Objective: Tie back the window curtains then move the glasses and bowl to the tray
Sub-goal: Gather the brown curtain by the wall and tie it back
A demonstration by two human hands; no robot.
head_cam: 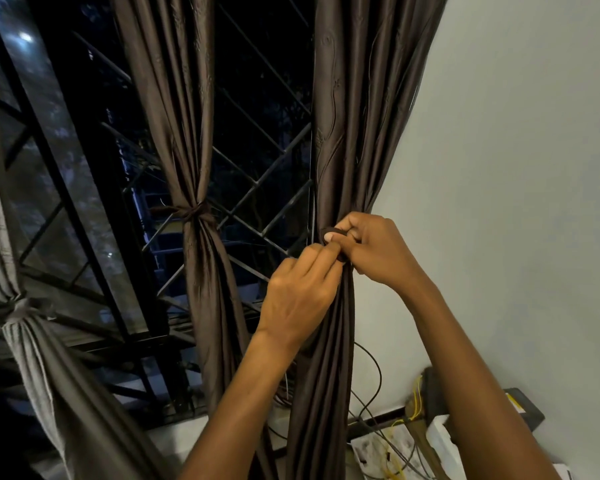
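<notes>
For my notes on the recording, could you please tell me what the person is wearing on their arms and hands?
Nothing worn shows. The left hand and right hand are bare: no gloves, rings or bracelets. The left forearm and right forearm are uncovered down to the picture's bottom edge, with no sleeve or watch in view. The visible nails look short and unpainted.

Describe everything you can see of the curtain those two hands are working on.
The right curtain is dark brown, glossy fabric with a faint embossed pattern, hanging in long folds beside the white wall. It is gathered narrow at mid-height, where a dark tie wraps it. The left hand and right hand both pinch that tie; below, the fabric falls loose.
</notes>
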